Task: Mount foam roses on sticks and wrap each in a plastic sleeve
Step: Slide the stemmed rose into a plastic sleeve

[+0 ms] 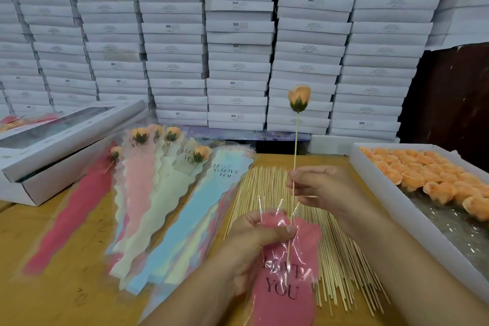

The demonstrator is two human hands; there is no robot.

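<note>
The foam rose, peach with a green calyx, stands upright on its stick above the table. Our right hand pinches the stick midway; its lower end sits inside the pink plastic sleeve, which our left hand holds at the mouth in a closed grip. Loose sticks lie beneath, empty sleeves and wrapped roses to the left, and a tray of roses to the right.
</note>
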